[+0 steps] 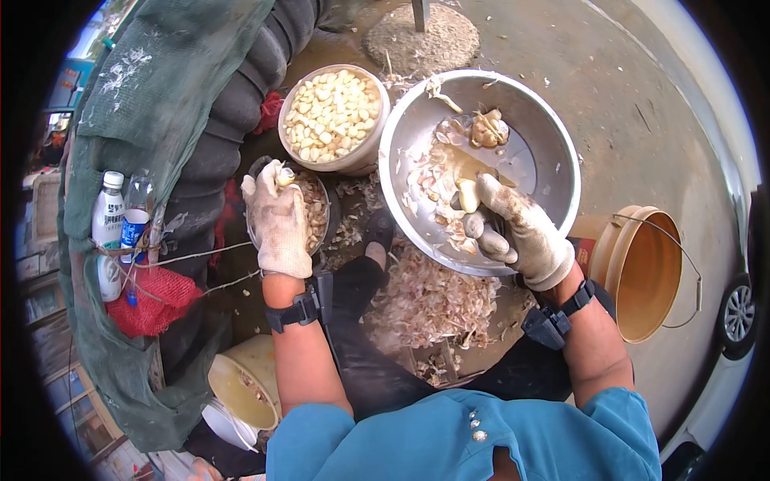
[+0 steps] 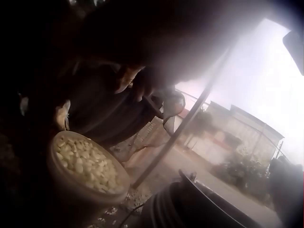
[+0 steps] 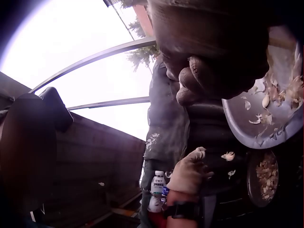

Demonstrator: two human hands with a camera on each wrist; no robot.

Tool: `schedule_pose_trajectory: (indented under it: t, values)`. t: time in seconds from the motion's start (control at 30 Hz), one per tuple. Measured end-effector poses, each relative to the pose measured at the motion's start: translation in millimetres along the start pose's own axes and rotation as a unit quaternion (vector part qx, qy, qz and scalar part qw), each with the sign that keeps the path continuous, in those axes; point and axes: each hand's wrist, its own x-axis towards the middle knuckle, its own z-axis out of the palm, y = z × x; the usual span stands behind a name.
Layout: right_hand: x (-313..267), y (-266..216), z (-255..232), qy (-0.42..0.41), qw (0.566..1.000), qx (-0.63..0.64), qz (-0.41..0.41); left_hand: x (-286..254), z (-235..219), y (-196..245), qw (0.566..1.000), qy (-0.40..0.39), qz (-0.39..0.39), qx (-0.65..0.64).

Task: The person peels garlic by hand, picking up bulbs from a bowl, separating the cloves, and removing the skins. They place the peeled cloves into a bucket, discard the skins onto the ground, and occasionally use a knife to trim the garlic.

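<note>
Far left: 2 bottles (image 1: pixel 110 210) beside a red mesh bag (image 1: pixel 164 297). Gloved left hand (image 1: pixel 277 224) is over a small bowl (image 1: pixel 326 196) of garlic pieces, thumb and finger pinching a pale clove (image 1: pixel 285 176). Tub (image 1: pixel 353 164) of peeled cloves sits just beyond. Skin heap (image 1: pixel 433 301) lies on the person's side of the metal basin (image 1: pixel 553 192), which holds loose skins and 1 garlic bulb (image 1: pixel 489 128). Gloved right hand (image 1: pixel 525 236), at the basin's near edge, fingers curled, pinches a peeled clove (image 1: pixel 468 195). Far right: tan bucket (image 1: pixel 642 276).
</note>
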Motion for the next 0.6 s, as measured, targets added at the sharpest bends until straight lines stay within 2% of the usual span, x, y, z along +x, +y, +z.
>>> schedule_pose_trajectory:
  t: [0.03,0.07,0.1,0.13,0.17,0.2,0.23,0.27,0.3,0.33,0.37,0.4,0.47,0.5,0.53,0.57,0.6]
  values:
    - [0,-1,4,-0.002,1.0,0.0,0.001,1,-3,2,0.998,0.007,-0.049,-0.026]
    - [0,-1,9,0.024,0.999,-0.021,-0.005,-2,-5,9,0.974,-0.044,-0.115,-0.192]
    - [0,-1,12,0.051,0.998,-0.042,-0.012,0,-14,32,0.915,-0.093,-0.177,-0.351]
    - [1,0,12,0.049,0.998,-0.043,-0.011,-3,-13,39,0.864,-0.161,-0.193,-0.436]
    - [2,0,10,0.015,0.999,-0.042,-0.009,-8,-1,42,0.81,-0.205,-0.147,-0.53]
    - [3,1,10,-0.018,0.999,-0.041,-0.007,-8,1,56,0.757,-0.276,-0.137,-0.576]
    - [3,3,11,-0.019,0.999,-0.041,-0.006,-11,-3,73,0.742,-0.306,-0.065,-0.593]
    - [4,5,14,-0.016,0.999,-0.027,-0.009,-12,-2,81,0.755,-0.339,-0.002,-0.562]
    - [5,6,15,-0.013,1.0,-0.013,-0.011,-14,1,91,0.781,-0.34,0.045,-0.522]
    - [5,6,11,-0.057,0.998,-0.023,-0.004,-19,6,100,0.798,-0.312,0.079,-0.509]
    - [5,8,10,-0.057,0.998,-0.023,-0.004,-24,11,106,0.813,-0.284,0.113,-0.496]
    - [5,9,10,-0.051,0.997,-0.051,0.001,-27,12,110,0.813,-0.284,0.112,-0.495]
    - [5,6,8,-0.045,0.991,-0.121,0.019,-32,13,115,0.7,-0.36,-0.124,-0.604]
    - [7,4,7,-0.045,0.991,-0.121,0.019,-33,19,112,0.7,-0.359,-0.124,-0.604]
    - [10,4,7,-0.005,0.974,-0.224,0.019,-33,28,106,0.799,-0.308,-0.008,-0.517]
    - [12,4,6,0.035,0.946,-0.322,0.018,-35,34,101,0.87,-0.247,0.109,-0.412]
    - [12,5,5,0.076,0.906,-0.416,0.017,-35,34,101,0.87,-0.248,0.109,-0.412]
